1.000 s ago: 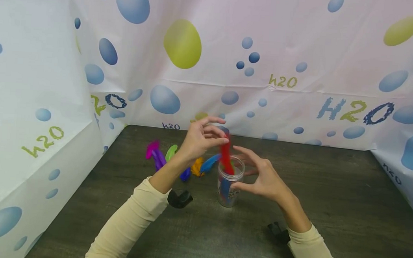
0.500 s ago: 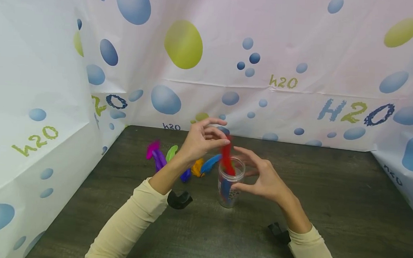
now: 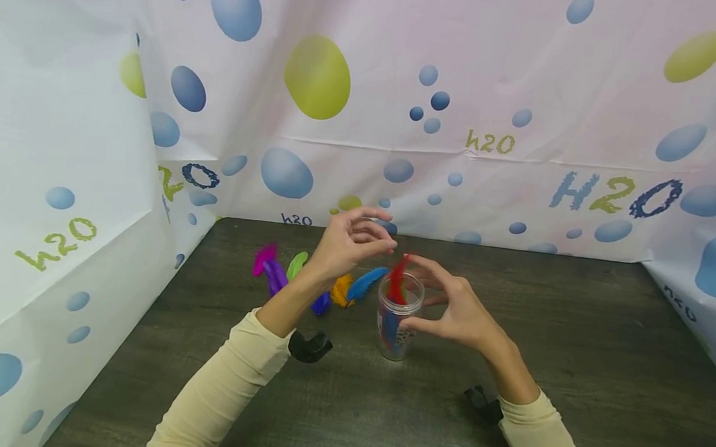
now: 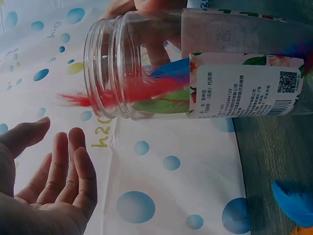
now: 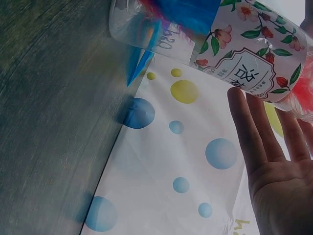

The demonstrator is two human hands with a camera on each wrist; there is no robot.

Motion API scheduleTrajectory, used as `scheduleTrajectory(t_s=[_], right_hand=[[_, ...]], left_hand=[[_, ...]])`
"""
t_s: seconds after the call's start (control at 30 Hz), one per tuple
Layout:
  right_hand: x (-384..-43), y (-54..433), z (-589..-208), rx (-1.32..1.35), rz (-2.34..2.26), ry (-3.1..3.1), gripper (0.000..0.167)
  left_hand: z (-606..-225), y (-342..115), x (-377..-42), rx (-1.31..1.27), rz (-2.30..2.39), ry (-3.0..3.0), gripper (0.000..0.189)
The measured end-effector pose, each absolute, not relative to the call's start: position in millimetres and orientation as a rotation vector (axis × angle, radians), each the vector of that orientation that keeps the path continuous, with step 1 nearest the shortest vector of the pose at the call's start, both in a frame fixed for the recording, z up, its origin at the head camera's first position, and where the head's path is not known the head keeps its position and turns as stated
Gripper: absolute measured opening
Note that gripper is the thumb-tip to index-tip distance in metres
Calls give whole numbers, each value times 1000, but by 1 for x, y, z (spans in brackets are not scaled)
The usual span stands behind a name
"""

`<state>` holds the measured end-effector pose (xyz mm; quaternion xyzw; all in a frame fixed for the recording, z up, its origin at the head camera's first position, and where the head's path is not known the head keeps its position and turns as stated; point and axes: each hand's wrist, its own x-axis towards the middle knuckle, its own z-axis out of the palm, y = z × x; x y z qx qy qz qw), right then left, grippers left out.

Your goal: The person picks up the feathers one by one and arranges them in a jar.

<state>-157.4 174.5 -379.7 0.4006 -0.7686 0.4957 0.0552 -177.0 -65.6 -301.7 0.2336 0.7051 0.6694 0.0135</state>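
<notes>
A clear jar [image 3: 392,345] with a floral paper label [image 5: 244,68] stands upright on the table. The red feather [image 3: 397,284] slants inside its mouth, its tip sticking out above the rim. Through the glass in the left wrist view, a green feather [image 4: 161,105] and a blue feather [image 4: 171,68] show beside it. My left hand [image 3: 350,243] hovers up and left of the mouth, holding nothing, thumb and fingers apart. My right hand [image 3: 457,311] curves around the jar's upper part from the right, thumb in front and fingers behind.
Left of the jar on the dark table [image 3: 346,414] lie loose feathers: magenta [image 3: 264,257], purple [image 3: 275,277], lime green [image 3: 296,265], orange [image 3: 342,291] and light blue [image 3: 366,283]. My left forearm partly covers them. White printed sheets [image 3: 463,107] rise behind and at both sides.
The red feather, pinched above the jar by my left hand before, is now let go and sits lower in the mouth. Both hands stay almost in place.
</notes>
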Motion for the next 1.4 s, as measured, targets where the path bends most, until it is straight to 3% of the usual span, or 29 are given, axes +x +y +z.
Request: scheduleTrajectory(t_s=[0.3,0.83,1.4], right_hand=[[-157,173,-379,1224,1499,-2324,93],[-159,173,-383,1236,1481,-2314,95],[-160,172,-382,1224,1499,-2323,94]], left_hand=[[-303,-71,-176,742,2078,2230,34],[-317,-57,-180,1038,1793,2419,42],[-313,-76,-179,957,1661,2570,31]])
